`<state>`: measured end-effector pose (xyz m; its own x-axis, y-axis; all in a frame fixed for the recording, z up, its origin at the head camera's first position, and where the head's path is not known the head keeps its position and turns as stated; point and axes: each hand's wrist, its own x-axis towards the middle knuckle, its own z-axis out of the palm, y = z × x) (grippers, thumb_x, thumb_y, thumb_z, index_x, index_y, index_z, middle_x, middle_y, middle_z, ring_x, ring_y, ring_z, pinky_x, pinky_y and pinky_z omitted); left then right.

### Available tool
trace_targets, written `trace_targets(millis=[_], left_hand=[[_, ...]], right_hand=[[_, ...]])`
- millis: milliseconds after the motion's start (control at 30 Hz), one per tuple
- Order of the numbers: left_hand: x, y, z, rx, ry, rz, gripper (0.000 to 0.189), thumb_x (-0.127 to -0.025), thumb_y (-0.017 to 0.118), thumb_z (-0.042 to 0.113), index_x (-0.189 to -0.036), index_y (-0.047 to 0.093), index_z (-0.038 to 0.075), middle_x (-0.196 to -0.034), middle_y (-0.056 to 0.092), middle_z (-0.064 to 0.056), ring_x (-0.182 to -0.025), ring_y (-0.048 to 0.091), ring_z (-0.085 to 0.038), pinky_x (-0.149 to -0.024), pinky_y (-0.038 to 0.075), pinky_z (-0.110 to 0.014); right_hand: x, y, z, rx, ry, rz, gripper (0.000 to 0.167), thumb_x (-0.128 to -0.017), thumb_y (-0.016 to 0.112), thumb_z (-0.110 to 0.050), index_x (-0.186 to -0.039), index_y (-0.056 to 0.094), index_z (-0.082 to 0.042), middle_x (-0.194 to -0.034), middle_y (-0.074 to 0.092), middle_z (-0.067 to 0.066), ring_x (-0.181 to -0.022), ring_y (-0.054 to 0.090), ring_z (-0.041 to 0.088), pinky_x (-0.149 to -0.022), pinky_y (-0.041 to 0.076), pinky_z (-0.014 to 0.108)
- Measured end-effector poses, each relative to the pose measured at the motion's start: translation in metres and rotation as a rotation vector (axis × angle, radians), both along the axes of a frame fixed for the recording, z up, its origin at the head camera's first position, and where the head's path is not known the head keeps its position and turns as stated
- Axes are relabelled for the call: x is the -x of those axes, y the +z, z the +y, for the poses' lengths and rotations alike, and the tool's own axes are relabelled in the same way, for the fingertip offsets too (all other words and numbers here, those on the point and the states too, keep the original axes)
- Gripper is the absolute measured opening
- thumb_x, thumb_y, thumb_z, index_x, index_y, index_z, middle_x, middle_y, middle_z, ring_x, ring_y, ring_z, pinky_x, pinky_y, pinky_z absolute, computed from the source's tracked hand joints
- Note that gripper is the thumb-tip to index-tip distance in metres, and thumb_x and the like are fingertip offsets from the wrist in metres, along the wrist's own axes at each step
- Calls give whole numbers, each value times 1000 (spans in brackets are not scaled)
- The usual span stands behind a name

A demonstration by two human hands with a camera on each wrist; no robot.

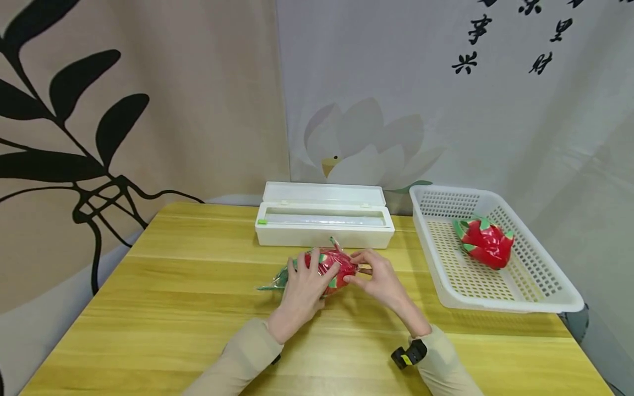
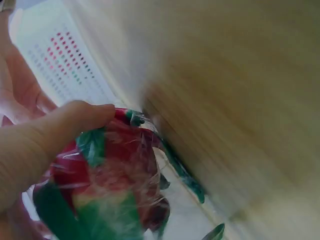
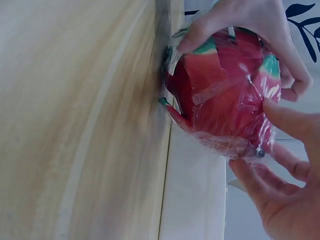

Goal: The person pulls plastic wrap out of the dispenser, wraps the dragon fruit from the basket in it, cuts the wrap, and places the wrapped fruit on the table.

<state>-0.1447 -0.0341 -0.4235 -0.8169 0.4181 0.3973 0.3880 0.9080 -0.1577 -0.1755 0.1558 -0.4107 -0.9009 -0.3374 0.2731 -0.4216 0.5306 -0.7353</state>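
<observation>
Left hand (image 1: 304, 286) gripping glossy red fruit (image 3: 225, 87), crinkled clear film (image 3: 217, 142)

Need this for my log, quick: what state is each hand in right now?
Left hand: closed around the film-wrapped red-and-green fruit.
Right hand: closed on the same fruit, thumb and fingers at its wrapped end.

The left hand (image 1: 302, 291) grips the fruit (image 3: 225, 92) from its left, fingers (image 1: 315, 260) spread over the top; the right hand (image 1: 381, 279) pinches its right end between thumb (image 1: 359, 282) and fingers. Both sleeved forearms (image 1: 242, 352) lie on its near side.
</observation>
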Motion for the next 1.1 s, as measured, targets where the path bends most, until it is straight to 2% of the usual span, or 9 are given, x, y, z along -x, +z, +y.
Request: trace_targets(millis=[100,300,367,533,600,700,833,933,1100], left_hand=[[-2,2,-3,13,-25,-20,101,-52,85,61,-136,37,33,-136,38,-20,-111,49,-41,-88,48,-61],[0,11,-12,-198,-100,-85,111,-52,85,61,-146,33,33,-139,39,-17,-125,38,-43,-95,35,-73],[1,11,-15,-199,-113,-108,108,-55,85,58,-146,33,33,-143,37,-18,-132,34,-45,-96,33,-75],[-3,9,-15,-179,-185,-250,107,-59,85,56,-147,29,33,-151,32,-17,-133,37,-49,-92,38,-73],[-7,9,-14,-189,-212,-285,107,-59,83,60,-148,28,33,-151,32,-17,-132,38,-50,-91,40,-72],[-9,8,-13,-196,-223,-278,105,-61,78,65,-148,29,33,-151,32,-16,-131,38,-49,-89,41,-72],[-10,4,-10,-209,-199,-243,99,-65,76,64,-147,30,34,-149,35,-15,-129,41,-48,-88,42,-72],[-10,2,-7,-216,-171,-215,99,-63,78,61,-146,32,33,-145,39,-14,-124,46,-46,-87,44,-69],[-10,1,-4,-226,-118,-166,100,-59,82,57,-144,36,30,-137,45,-13,-115,50,-42,-86,46,-66]], right_hand=[[0,1,0,-38,11,33,31,-73,81,-11,-96,62,-3,-110,59,10,-99,63,26,-82,58,34],[-2,1,4,-90,72,56,32,-68,84,-12,-87,58,-8,-105,57,6,-100,59,22,-81,57,30],[-3,0,7,-105,108,54,32,-69,84,-13,-87,58,-10,-106,57,5,-102,59,22,-82,57,30],[-6,10,22,-133,232,32,26,-78,78,-19,-97,62,-10,-110,59,6,-101,62,24,-84,57,39],[-5,18,32,-137,220,68,24,-81,75,-18,-101,64,-8,-111,62,9,-102,63,25,-84,56,42],[-1,27,47,-164,52,251,20,-82,73,-12,-99,66,-4,-106,66,14,-100,63,29,-82,55,45],[5,30,68,-293,-331,457,22,-81,73,-7,-100,65,3,-104,65,20,-98,61,39,-80,51,51],[7,27,82,-425,-526,411,34,-82,72,-9,-109,61,9,-113,58,29,-102,55,48,-83,47,56],[7,18,92,-565,-626,239,51,-84,69,-13,-124,51,14,-120,51,36,-94,56,54,-79,48,59]])
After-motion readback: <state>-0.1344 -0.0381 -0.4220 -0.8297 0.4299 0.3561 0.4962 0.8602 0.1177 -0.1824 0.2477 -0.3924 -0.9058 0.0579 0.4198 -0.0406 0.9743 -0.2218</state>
